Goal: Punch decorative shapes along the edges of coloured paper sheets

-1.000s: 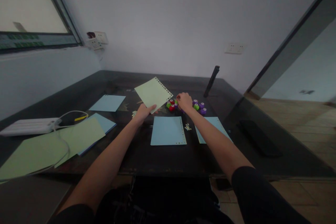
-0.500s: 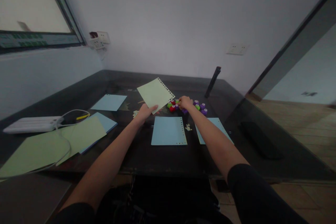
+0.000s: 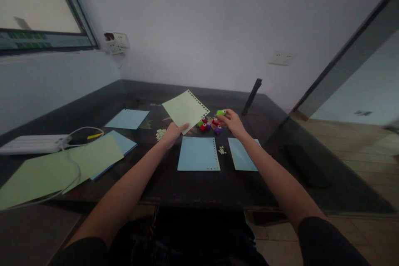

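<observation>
My left hand (image 3: 172, 133) holds a pale green paper sheet (image 3: 185, 109) by its near corner, lifted above the dark table (image 3: 268, 124); the sheet has a row of punched holes along its right edge. My right hand (image 3: 233, 123) is raised a little over a cluster of small red, purple and green paper punches (image 3: 208, 125) and grips one green punch (image 3: 220, 112) in its fingertips. Below the hands lie a blue punched sheet (image 3: 198, 153) and a second blue sheet (image 3: 242, 159), with paper bits (image 3: 222, 149) between them.
Green sheets (image 3: 62, 168) and blue sheets (image 3: 127, 118) lie on the left with a white power strip (image 3: 31, 143) and its cable. A dark upright rod (image 3: 252, 95) stands behind the punches. A black flat object (image 3: 307, 165) lies on the right. More paper bits (image 3: 160, 134) sit by my left wrist.
My right hand has lifted off the punch cluster, moved slightly right and come up with a green punch in its fingers. The left hand and green sheet stayed nearly still.
</observation>
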Tool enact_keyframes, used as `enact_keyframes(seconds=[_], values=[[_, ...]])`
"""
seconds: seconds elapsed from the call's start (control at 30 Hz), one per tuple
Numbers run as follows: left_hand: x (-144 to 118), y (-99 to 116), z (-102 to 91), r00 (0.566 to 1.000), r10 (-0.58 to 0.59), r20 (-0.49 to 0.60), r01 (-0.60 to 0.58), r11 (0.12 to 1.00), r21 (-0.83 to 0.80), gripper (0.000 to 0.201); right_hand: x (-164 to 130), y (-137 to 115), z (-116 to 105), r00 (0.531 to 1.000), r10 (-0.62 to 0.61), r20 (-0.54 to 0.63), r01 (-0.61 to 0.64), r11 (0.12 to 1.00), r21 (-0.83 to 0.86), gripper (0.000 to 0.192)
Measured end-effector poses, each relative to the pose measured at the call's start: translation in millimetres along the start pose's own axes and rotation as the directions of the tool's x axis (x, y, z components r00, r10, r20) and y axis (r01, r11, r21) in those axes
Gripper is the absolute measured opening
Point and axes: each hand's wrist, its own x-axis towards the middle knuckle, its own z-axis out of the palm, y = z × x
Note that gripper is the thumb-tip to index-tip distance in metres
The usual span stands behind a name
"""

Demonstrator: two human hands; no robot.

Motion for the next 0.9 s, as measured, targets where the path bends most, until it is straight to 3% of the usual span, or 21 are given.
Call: enact_keyframes(seconds=[0.07, 0.17, 0.3, 0.6, 0.9], values=[[-6, -2, 10.0, 1.0, -0.011, 0.028, 0.012, 0.999, -0.039, 0.033, -33, -9, -5, 0.996, 0.062, 0.057, -0.071, 0.982, 0.176, 0.038], [-17, -4, 28.1, 0.997, -0.007, 0.081, 0.012, 0.998, -0.061, 0.032, -80, -18, -11, 0.991, 0.131, 0.033, -0.135, 0.936, 0.326, 0.042], [-32, -10, 48.1, 0.988, 0.014, 0.151, -0.003, 0.998, -0.069, 0.032, -112, -16, -16, 0.979, 0.201, 0.044, -0.199, 0.865, 0.46, 0.041], [-39, -21, 55.0, 0.976, 0.073, 0.204, -0.094, 0.991, 0.092, 0.031, -118, 1, -6, 0.953, 0.26, 0.155, -0.302, 0.762, 0.573, 0.041], [-45, -16, 58.3, 0.942, 0.149, 0.301, -0.226, 0.944, 0.239, 0.03, -120, 7, -2, 0.958, 0.286, 0.037, -0.259, 0.798, 0.544, 0.045]])
